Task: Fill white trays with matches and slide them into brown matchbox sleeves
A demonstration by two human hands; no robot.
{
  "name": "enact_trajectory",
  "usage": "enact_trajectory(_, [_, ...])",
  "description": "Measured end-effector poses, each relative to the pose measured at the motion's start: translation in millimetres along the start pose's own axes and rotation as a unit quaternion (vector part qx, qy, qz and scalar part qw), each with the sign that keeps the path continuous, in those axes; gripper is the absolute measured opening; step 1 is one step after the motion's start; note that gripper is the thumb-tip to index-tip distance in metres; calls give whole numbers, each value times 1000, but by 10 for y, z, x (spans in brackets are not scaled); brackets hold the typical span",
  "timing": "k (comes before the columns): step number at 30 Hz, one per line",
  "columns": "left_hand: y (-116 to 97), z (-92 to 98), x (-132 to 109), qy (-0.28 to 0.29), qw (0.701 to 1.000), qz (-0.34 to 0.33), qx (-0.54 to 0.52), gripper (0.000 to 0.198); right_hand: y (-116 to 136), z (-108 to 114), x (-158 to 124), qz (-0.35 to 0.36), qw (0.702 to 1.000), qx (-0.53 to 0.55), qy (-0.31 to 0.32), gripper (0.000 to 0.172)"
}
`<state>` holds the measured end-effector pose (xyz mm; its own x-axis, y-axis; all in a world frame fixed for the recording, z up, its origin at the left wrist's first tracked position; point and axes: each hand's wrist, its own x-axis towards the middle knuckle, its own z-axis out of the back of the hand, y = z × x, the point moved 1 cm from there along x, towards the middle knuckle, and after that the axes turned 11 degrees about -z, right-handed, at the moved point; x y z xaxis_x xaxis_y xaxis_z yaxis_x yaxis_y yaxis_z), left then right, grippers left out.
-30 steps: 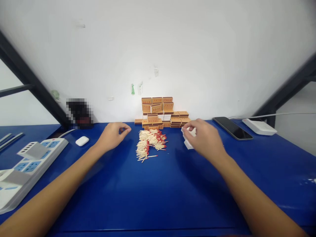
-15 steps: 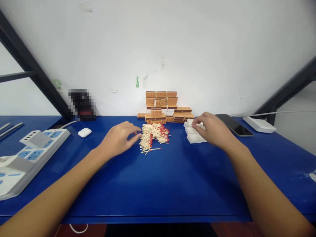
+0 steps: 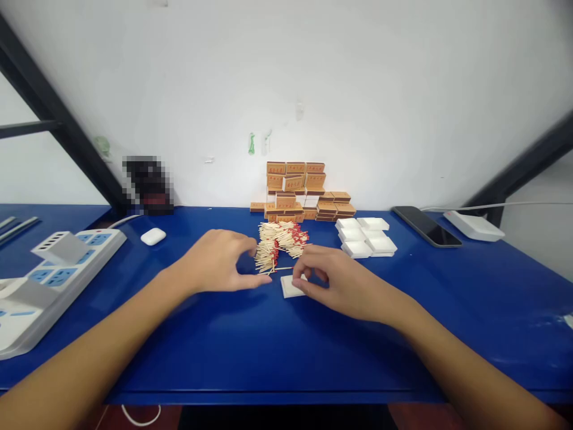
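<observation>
My right hand [image 3: 331,276] pinches the right end of a small white matchbox tray [image 3: 288,287], low over the blue table in front of the matches. Its fingers hide part of the tray. To the left, my left hand [image 3: 224,263] is open, thumb and fingers apart, with nothing seen between them. Its fingertips are beside a heap of loose red-tipped matches [image 3: 280,239]. White matchbox trays [image 3: 364,237] are stacked in rows beyond my right hand. Behind the heap, orange-brown matchboxes [image 3: 293,185] are piled against the wall.
At left lie a white power strip [image 3: 94,263] with plugged-in adapters and a white earphone case [image 3: 153,236]. A black phone [image 3: 427,227] and a white box with a cable [image 3: 474,227] lie at right. Dark metal struts [image 3: 62,119] slant at both sides.
My right hand has moved from the tray stack left and nearer, bringing one white tray in front of the matches. My left hand has opened wider, its thumb now lower.
</observation>
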<state>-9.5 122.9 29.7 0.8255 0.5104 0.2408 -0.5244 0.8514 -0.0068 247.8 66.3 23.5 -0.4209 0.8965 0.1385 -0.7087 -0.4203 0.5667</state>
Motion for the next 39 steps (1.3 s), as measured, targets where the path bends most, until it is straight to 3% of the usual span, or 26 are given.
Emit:
enact_trajectory(4, [180,50,-22,8,999,33,-7,65,-29,6,191,13,999,-12,-34,4])
enact_trajectory(10, [26,-9,-2,15,999,-2,-38,75,93,-67,627,6,993,-119,-16,8])
enact_trajectory(15, [55,-31,-6,-6,999,-14,-39,74,-15,173,901,-9,989,-141,-49,8])
enact_trajectory(18, [42,-42,-8,-15,999,-26,-34,72,-169,297,901,4,989,-144,-39,14])
enact_trajectory(22, [-61,-95,0,-8,998,-48,-42,70,-296,251,798,12,990,-142,-20,25])
enact_trajectory(27, [-127,-150,2,-14,996,-66,-52,67,-310,98,756,26,982,-185,-34,18])
enact_trajectory(35, [-90,-158,2,-17,997,-62,-52,64,-320,80,796,35,970,-232,-59,2])
enact_trajectory(39, [-101,-158,4,-4,997,-59,-49,63,-321,81,800,44,965,-250,-65,8])
